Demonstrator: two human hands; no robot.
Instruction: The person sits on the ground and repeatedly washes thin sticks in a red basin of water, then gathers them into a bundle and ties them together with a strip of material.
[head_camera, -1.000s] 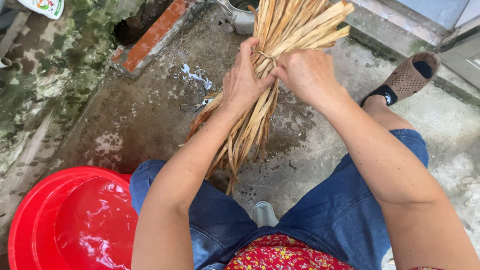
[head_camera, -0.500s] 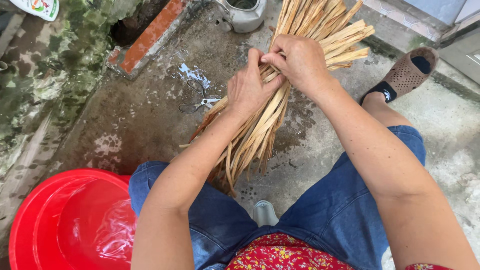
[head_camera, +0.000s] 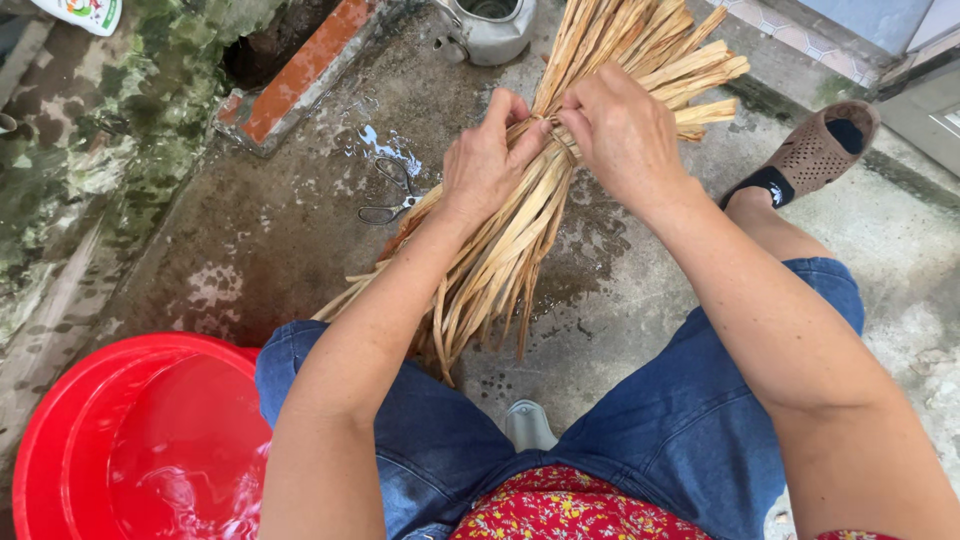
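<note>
Gripping the dried strip bundle (head_camera: 520, 230) at its waist with both hands closed, left hand (head_camera: 485, 165), right hand (head_camera: 625, 130); scissors (head_camera: 392, 195) at nine o'clock.

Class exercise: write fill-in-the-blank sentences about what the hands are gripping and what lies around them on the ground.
1. Both the left hand and the right hand grip a bundle of pale ____ strips.
2. The basin beside the left knee is coloured ____.
3. The pair of ____ lies on the wet concrete left of the bundle.
4. The metal kettle stands ____ the hands in the picture.

Missing words: bamboo; red; scissors; above
</note>
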